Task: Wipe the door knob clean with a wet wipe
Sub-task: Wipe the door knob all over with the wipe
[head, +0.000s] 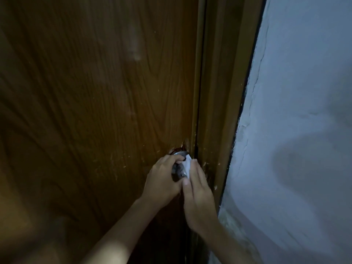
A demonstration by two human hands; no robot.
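Note:
A shiny metal door knob sticks out of the brown wooden door near its right edge. My left hand is wrapped around the knob from the left, fingers over its top. My right hand presses a white wet wipe against the knob's right side, with thumb and fingers holding the wipe. Most of the knob is hidden by both hands.
The door frame runs along the door's right edge, with chipped paint near the latch. A pale blue-white wall fills the right side. The scene is dim.

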